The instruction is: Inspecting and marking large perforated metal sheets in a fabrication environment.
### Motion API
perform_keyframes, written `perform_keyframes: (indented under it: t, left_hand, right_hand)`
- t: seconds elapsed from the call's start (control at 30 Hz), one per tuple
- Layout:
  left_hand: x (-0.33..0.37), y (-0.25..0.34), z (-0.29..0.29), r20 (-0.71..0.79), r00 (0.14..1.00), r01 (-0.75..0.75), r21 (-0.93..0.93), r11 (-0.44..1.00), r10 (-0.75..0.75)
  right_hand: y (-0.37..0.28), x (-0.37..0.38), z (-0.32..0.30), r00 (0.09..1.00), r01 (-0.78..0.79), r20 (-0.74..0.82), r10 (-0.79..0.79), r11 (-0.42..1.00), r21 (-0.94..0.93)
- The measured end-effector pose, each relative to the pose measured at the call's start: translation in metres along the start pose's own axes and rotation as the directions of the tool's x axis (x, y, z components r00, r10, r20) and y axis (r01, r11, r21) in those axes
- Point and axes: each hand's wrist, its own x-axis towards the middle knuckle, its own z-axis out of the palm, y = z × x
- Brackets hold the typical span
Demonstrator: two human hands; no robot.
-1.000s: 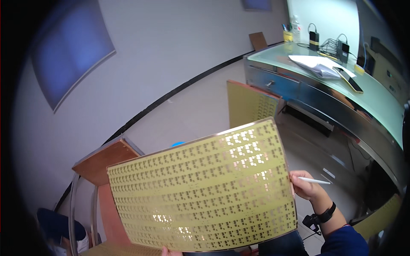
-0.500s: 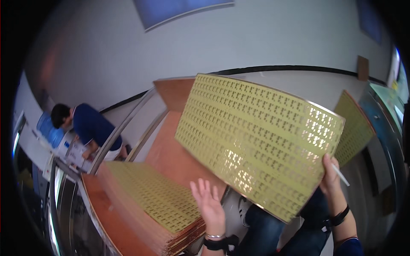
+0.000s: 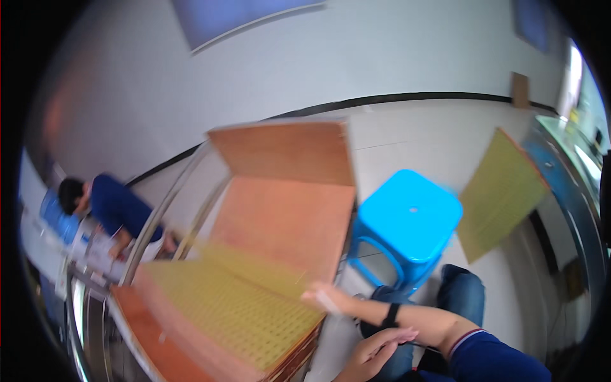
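My right hand (image 3: 324, 299) reaches across to the left, smeared by motion. Its fingers are closed on the near edge of a yellow-green circuit board panel (image 3: 254, 260), which blurs just above a stack of similar panels (image 3: 235, 318). A slim white stick (image 3: 329, 303) also shows in that hand. Below my right forearm is my left hand (image 3: 375, 350), empty, with its fingers stretched out close to the forearm. The stack sits on a slanted reddish-brown board (image 3: 153, 331) in a metal-framed rack.
A blue plastic stool (image 3: 410, 213) stands right of the rack's brown back board (image 3: 283, 213). Another yellow-green panel (image 3: 499, 197) leans by a metal-edged bench (image 3: 566, 184) on the right. At far left a person in dark blue (image 3: 121, 207) bends beside a water bottle (image 3: 57, 213).
My right hand has swung the panel from in front of me leftward and down to the stack, uncovering the stool. My left hand has dropped down and right, under my right forearm.
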Motion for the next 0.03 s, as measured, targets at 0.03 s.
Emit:
perform_keyframes:
  t: [0.03]
  left_hand:
    - [0.0127,-0.0006,0.0028,0.071,0.997,0.020,0.001,1.000,-0.020]
  right_hand:
    - [0.0014,-0.0009,0.0147,0.957,0.273,0.063,-0.283,0.953,0.131]
